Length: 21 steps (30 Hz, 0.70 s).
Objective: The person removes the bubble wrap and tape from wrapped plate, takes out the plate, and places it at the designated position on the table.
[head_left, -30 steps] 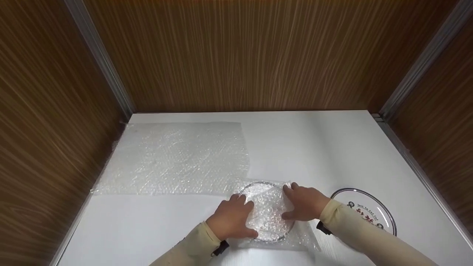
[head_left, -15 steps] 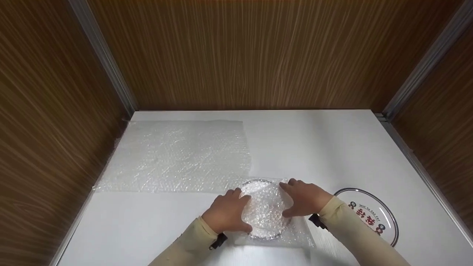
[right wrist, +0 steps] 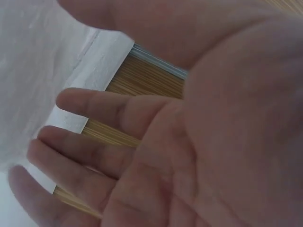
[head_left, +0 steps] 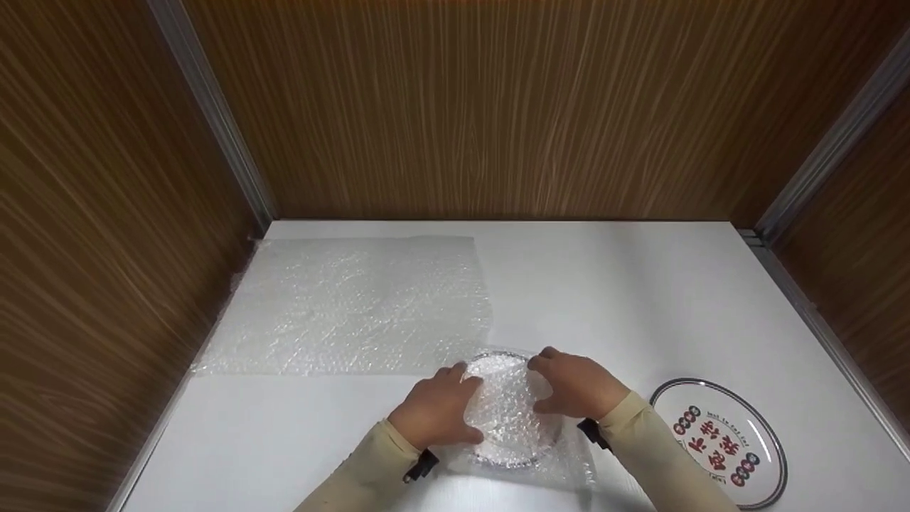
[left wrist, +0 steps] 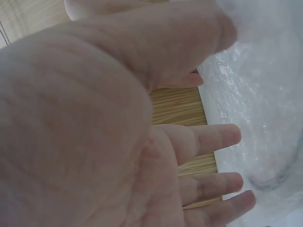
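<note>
A round plate (head_left: pixel 503 464) with a dark rim lies on the white table under clear bubble wrap (head_left: pixel 506 409), which is folded across its top. At its left edge my left hand (head_left: pixel 435 409) rests on the wrap, thumb and fingers spread. On the opposite side, my right hand (head_left: pixel 579 385) touches the wrap with thumb and fingers apart. In the left wrist view the fingers (left wrist: pixel 215 139) are nearly straight beside the wrap. Much the same shows in the right wrist view, where the fingers (right wrist: pixel 90 104) reach to the wrap's edge. The plate's printed face is blurred by the wrap.
A flat sheet of bubble wrap (head_left: pixel 341 306) covers the table's back left. Right of my right forearm lies a second plate (head_left: pixel 732 419), unwrapped, with red characters and a dark rim. Wood-grain panels (head_left: pixel 455 107) enclose the table (head_left: pixel 611 284) at the back and sides.
Both hands have shifted slightly left, the right one further inward over the wrap. More of the unwrapped plate shows past the right forearm. The head view has shifted a little.
</note>
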### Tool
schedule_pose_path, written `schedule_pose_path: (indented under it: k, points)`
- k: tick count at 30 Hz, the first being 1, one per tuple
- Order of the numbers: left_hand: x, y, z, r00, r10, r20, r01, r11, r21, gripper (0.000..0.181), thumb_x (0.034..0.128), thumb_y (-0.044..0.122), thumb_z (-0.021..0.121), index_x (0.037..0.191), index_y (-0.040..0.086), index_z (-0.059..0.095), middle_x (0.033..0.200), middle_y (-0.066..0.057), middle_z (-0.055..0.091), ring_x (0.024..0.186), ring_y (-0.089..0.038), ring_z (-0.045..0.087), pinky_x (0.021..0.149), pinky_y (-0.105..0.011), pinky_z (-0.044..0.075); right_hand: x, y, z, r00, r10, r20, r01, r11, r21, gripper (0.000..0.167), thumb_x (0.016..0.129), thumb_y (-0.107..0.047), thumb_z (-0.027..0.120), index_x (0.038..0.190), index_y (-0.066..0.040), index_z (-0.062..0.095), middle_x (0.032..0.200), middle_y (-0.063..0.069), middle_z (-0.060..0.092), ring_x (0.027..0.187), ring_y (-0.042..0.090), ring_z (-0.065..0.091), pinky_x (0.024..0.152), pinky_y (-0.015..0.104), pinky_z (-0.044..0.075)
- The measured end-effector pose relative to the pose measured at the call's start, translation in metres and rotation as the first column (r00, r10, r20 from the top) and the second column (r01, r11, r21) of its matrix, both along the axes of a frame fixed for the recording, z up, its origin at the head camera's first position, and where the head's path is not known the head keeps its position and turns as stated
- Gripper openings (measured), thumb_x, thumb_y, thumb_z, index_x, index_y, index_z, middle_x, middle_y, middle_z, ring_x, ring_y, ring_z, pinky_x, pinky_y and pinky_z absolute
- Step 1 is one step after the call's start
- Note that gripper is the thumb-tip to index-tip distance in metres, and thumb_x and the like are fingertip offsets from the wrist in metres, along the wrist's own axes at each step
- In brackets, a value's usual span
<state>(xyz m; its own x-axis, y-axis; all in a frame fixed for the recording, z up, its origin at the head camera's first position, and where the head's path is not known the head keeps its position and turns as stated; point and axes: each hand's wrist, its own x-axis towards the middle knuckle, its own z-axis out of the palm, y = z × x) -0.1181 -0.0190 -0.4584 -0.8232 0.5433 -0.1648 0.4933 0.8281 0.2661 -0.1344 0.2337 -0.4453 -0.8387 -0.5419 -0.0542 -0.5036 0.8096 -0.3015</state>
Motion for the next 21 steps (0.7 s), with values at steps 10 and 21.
schedule_pose_path:
  k: [10,21]
  points:
    - [-0.001,0.002,-0.002,1.0,-0.008,-0.004,0.008,1.0,-0.012,0.08,0.0799,0.046,0.085,0.142,0.004,0.058,0.152,-0.026,0.048,0.138,-0.039,0.049,0.104,-0.05,0.051,0.0,-0.005,-0.015,0.997,0.012,-0.076,-0.017,0.998,-0.052,0.026,0.078,-0.012,0.085,0.096,-0.006,0.067,0.094,0.006,0.063,0.068,0.021,0.06,0.066,0.042,0.055]
    - [-0.01,0.018,0.002,0.984,-0.068,-0.162,0.07,0.998,0.006,0.054,0.0847,0.044,0.081,0.122,0.007,0.068,0.106,-0.007,0.064,0.092,-0.023,0.061,0.068,-0.035,0.053,-0.004,-0.004,-0.021,0.974,0.032,-0.226,-0.05,0.996,-0.075,0.019,0.081,0.001,0.077,0.078,-0.013,0.064,0.085,0.002,0.063,0.068,0.018,0.06,0.057,0.036,0.052]
